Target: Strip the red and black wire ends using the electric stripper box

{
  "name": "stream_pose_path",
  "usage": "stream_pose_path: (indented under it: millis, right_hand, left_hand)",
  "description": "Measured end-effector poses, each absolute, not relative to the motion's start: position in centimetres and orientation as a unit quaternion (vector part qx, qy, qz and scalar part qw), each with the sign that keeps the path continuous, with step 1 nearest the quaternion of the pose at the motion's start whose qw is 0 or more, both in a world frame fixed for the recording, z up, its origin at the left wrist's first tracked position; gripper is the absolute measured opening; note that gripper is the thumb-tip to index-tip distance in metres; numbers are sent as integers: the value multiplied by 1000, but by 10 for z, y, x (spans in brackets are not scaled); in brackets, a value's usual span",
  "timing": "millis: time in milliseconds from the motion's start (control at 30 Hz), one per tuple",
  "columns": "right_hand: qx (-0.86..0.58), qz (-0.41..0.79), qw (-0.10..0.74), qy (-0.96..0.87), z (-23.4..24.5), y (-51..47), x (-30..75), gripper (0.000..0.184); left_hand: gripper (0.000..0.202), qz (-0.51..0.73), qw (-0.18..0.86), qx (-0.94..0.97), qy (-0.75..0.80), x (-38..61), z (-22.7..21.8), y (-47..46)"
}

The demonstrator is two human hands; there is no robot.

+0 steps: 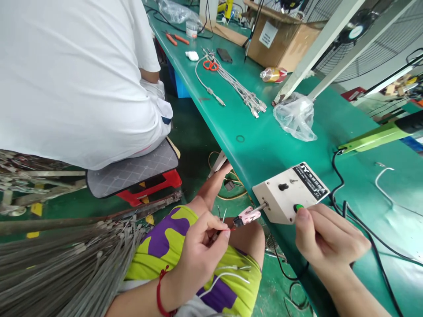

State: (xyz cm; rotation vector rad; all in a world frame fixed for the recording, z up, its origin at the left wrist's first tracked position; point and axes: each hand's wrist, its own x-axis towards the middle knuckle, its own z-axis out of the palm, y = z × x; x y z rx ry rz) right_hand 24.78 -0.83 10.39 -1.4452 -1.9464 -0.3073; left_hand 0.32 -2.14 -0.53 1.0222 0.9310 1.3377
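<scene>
My left hand point(205, 246) is closed in a pinch on thin wires, with a red wire point(232, 229) showing past the fingertips. Bare wire ends stick up behind the fingers. That red wire reaches a pink clip with a black tip point(247, 215), mounted on the metal shaft of a white control box point(276, 204) at the table edge. My right hand point(330, 235) is curled closed, its thumb tip against the green button point(298, 207) on the box. Nothing shows between its fingers. White cable ends point(231, 277) lie across my lap.
A green table point(224, 127) runs diagonally, bearing grey cables point(239, 86), red-handled scissors point(210, 65), a plastic bag point(295, 116) and black cords point(366, 229). Another person in a white shirt point(79, 79) sits at left. A heap of cables point(86, 268) lies at lower left.
</scene>
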Motion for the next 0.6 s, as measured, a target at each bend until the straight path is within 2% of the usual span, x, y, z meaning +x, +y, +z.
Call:
stream_pose_path:
  millis: [133, 300, 467, 533, 600]
  right_hand:
    - [-591, -62, 299, -746, 115, -6, 239, 53]
    - [-586, -29, 250, -770, 122, 1, 238, 53]
    - [-583, -59, 273, -763, 122, -12, 226, 50]
    - [-566, -1, 318, -761, 121, -27, 211, 44]
    - [-572, 155, 351, -725, 117, -40, 192, 35]
  left_hand:
    - [21, 563, 582, 428, 401, 3, -1, -19]
    - [26, 556, 593, 418, 405, 2, 5, -20]
    - [31, 577, 567, 423, 407, -1, 7, -24]
    - [27, 594, 551, 435, 393, -3, 8, -27]
    - [19, 608, 535, 457, 368, -5, 10, -30]
